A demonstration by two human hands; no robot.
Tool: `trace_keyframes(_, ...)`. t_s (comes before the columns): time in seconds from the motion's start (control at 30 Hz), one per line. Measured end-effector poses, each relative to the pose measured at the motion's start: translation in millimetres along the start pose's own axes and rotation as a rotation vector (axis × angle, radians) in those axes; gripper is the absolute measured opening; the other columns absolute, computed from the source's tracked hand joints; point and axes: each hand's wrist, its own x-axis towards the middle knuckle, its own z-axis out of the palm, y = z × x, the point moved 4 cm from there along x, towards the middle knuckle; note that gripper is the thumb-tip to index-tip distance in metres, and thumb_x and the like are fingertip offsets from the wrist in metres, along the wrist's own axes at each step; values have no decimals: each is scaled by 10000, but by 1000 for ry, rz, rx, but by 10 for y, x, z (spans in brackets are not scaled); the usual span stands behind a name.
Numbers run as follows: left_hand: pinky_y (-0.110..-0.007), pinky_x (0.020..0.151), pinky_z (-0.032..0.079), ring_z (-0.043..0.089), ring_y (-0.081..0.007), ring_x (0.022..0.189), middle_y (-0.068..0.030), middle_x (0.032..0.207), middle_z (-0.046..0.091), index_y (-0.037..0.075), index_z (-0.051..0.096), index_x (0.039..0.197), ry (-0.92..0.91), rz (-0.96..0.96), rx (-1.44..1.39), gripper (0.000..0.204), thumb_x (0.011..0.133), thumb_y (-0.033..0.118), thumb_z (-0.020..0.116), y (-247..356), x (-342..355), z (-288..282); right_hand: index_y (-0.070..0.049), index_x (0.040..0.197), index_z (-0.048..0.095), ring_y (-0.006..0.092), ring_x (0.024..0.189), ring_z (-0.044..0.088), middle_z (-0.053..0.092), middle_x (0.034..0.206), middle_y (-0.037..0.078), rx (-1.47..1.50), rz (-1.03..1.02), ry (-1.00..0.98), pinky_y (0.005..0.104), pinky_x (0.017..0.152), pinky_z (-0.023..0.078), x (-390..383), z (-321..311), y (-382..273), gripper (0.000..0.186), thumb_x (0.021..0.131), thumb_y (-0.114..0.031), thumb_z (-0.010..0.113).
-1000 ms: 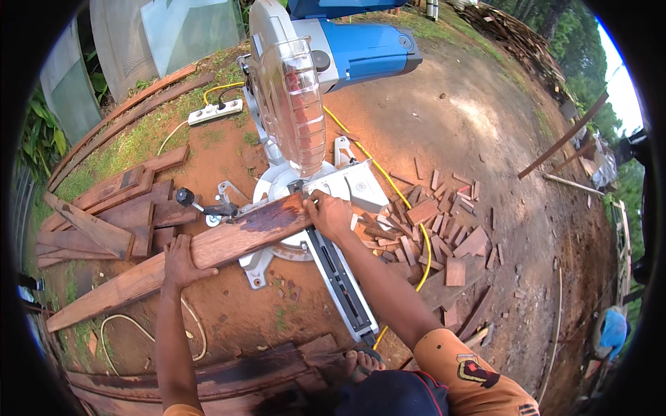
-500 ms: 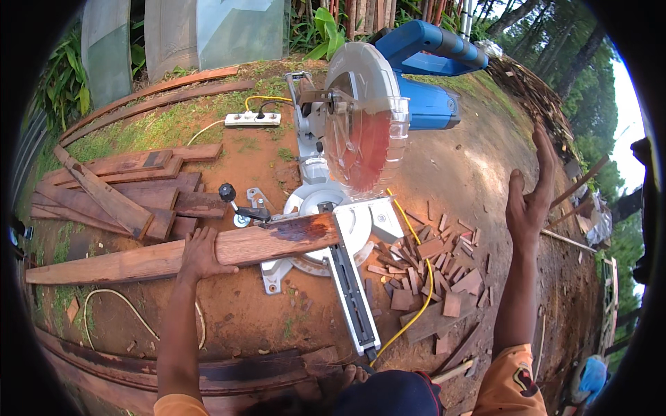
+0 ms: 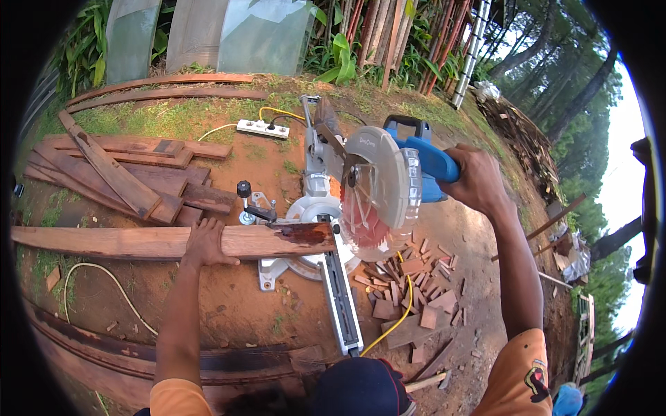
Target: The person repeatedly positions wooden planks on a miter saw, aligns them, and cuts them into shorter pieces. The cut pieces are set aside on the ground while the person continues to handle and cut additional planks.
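A long reddish-brown wooden plank (image 3: 139, 243) lies across the base of a mitre saw, its right end stained dark beside the slotted arm (image 3: 340, 301). My left hand (image 3: 205, 243) grips the plank, fingers over its far edge and thumb along the near side. My right hand (image 3: 479, 179) is closed round the blue handle (image 3: 441, 163) of the saw head. The red-faced blade (image 3: 368, 232) hangs low under its guard (image 3: 381, 170), right of the plank's end. A black-knobbed clamp (image 3: 244, 197) stands behind the plank, apart from my left hand.
Several boards (image 3: 132, 177) are stacked at left, with more planks (image 3: 159, 367) along the near edge. Small offcuts (image 3: 416, 298) litter the ground right of the saw, crossed by a yellow cable (image 3: 397, 322). A white power strip (image 3: 263, 129) lies behind. A dark cap (image 3: 357, 388) shows below.
My right hand, raised and open before, has closed on the saw handle. The saw head has come down. My left hand stays on the plank.
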Motion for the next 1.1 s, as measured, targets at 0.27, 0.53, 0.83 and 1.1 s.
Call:
trace_keyframes(0.27, -519, 1134, 361, 544, -331, 1265, -144, 1258, 624, 18, 617, 1330, 65, 43, -23, 1142, 456, 667, 962, 8, -6, 4, -35, 1080, 739, 381, 971, 680, 713, 995, 154, 58, 72, -72, 486, 891, 524, -2048, 579, -504, 458, 643, -138, 832)
trace_keyframes(0.53, -515, 1127, 358, 546, -342, 1254, -151, 1240, 622, 9, 609, 1339, 57, 31, -62, 1147, 463, 660, 961, 6, -5, -3, 35, 1207, 664, 404, 1110, 638, 683, 1233, 200, 106, 74, -68, 516, 966, 465, -2883, 1186, -816, 676, 603, -208, 846)
trace_keyframes(0.83, -533, 1122, 419, 576, -374, 1307, -182, 1302, 655, 5, 617, 1305, -18, 42, -89, 1091, 468, 601, 983, 7, 83, -58, 21, 1216, 648, 373, 1100, 636, 684, 1289, 168, 88, 50, -101, 487, 908, 457, -2707, 1260, -731, 712, 537, -112, 818)
trace_keyframes(1.1, -534, 1109, 429, 620, -387, 1247, -183, 1265, 683, 0, 649, 1257, 66, 61, -61, 1037, 467, 583, 986, 29, 58, 14, 35, 1237, 660, 391, 1096, 639, 690, 1238, 190, 76, 83, -140, 496, 952, 474, -2700, 1232, -724, 710, 577, -161, 834)
